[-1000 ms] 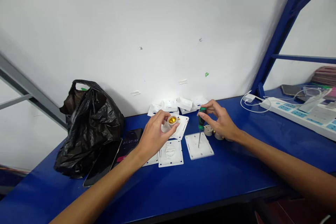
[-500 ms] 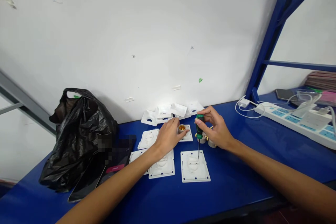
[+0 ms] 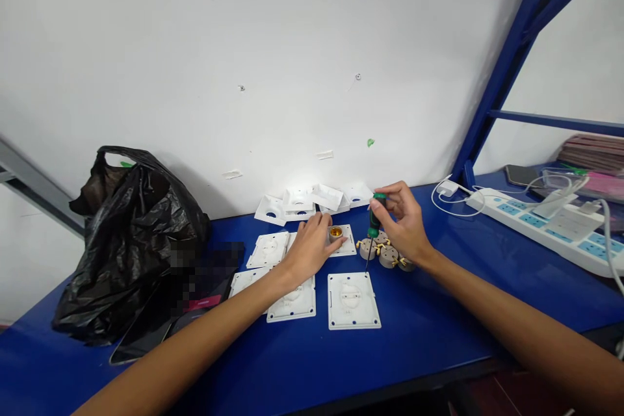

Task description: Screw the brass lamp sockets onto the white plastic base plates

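Observation:
My right hand [image 3: 402, 224] is closed around a green and black screwdriver [image 3: 374, 226], whose thin shaft points down near the back edge of a white square plate [image 3: 351, 309]. My left hand [image 3: 309, 244] lies beside a small round cup [image 3: 336, 233] with gold-coloured contents, its thumb against the cup's front; its fingers are partly bent. Under the cup is another white plate [image 3: 348, 245]. Several round grey parts with yellow wires [image 3: 389, 255] sit by my right hand. More white plates [image 3: 268, 249] lie to the left, some partly under my left arm.
White square covers with round holes [image 3: 299, 200] are heaped against the wall. A black plastic bag [image 3: 141, 240] and a dark tablet [image 3: 141, 331] stand at left. At right are a white power strip [image 3: 541, 221], cables and a blue frame [image 3: 502, 65].
My right hand has lifted the screwdriver up and back from the front plate's middle toward its back edge. More of the round grey parts show. The view has shifted slightly.

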Available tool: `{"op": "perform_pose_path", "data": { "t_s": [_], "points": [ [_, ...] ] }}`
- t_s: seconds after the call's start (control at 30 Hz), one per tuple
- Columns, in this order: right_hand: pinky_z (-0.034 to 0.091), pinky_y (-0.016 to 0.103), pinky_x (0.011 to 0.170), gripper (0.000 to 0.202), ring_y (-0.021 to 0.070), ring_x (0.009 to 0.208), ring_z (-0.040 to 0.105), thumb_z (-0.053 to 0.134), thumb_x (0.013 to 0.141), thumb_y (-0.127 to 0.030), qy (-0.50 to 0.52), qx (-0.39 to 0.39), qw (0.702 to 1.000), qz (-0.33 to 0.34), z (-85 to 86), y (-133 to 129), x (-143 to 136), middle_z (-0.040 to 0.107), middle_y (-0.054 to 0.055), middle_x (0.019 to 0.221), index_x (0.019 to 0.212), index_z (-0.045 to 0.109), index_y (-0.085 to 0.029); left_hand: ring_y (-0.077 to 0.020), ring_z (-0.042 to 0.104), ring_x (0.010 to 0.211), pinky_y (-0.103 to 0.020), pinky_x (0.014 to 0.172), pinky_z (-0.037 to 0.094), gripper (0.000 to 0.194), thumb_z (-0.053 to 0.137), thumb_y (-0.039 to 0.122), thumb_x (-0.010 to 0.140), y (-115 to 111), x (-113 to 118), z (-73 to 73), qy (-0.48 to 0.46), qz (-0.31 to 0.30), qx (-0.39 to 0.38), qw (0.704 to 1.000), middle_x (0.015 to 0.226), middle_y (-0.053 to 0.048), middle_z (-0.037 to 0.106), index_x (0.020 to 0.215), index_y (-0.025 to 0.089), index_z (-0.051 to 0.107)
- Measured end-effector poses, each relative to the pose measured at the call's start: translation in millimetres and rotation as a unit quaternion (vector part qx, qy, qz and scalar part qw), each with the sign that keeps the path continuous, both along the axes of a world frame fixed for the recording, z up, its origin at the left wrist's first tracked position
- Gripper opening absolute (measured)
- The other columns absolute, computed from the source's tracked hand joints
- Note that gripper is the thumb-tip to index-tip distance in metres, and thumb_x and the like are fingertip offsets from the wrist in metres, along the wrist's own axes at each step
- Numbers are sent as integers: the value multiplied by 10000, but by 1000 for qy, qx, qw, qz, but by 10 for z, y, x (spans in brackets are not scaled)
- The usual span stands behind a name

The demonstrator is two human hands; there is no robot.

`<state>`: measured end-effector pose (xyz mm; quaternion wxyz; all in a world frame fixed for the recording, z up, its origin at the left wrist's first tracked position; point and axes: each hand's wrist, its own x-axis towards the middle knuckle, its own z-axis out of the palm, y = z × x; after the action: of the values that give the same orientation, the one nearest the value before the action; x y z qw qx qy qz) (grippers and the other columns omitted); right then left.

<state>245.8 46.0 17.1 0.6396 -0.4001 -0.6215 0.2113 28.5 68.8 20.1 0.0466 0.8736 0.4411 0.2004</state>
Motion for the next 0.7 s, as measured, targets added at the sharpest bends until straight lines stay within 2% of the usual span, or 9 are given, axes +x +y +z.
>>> {"op": "perform_pose_path", "data": {
  "t_s": [0.1,0.2,0.33,0.5,0.6,0.7],
  "points": [
    [600,439,909,357,228,1078,672,640,1005,-389,27,13,999,-34,51,41,86,643,102,1289,1295,613,-182,-267,628,1057,-471,900,561,263,576,370,1060,-222,-59,85,-13,-18,32,999,1188,-117,619,1186,139,588],
    [597,444,918,357,231,1089,670,641,1005,-388,29,11,998,-51,83,85,154,640,103,1298,1296,614,-183,-223,618,1021,-381,883,544,211,578,371,1056,-528,-85,144,3,-88,47,995,1159,-65,615,1166,191,568],
    [595,452,923,363,236,1097,669,651,999,-383,18,-6,998,-58,112,156,234,640,103,1299,1295,614,-177,-257,614,991,-440,944,491,229,625,389,1018,-819,-52,71,61,-145,84,984,1108,-77,626,1103,179,590],
    [593,449,930,351,234,1103,666,640,1005,-385,57,-8,993,-100,109,314,412,636,104,1311,1296,616,-188,-258,647,957,-428,915,475,191,534,331,1067,-870,53,-68,113,-154,135,972,1025,-84,650,1031,156,602],
    [593,455,932,363,238,1109,665,644,1003,-386,84,-2,988,-131,52,436,530,634,106,1315,1303,612,-184,-277,651,975,-458,931,458,242,479,320,1092,-855,207,13,134,-174,181,959,1029,-111,661,1080,120,613],
    [592,461,932,378,244,1113,665,651,998,-385,103,3,981,-163,-30,536,613,634,106,1313,1310,606,-177,-237,645,1003,-394,953,455,237,515,349,1085,-840,479,172,163,-264,230,922,1109,-90,669,1124,143,627]
  ]
}}
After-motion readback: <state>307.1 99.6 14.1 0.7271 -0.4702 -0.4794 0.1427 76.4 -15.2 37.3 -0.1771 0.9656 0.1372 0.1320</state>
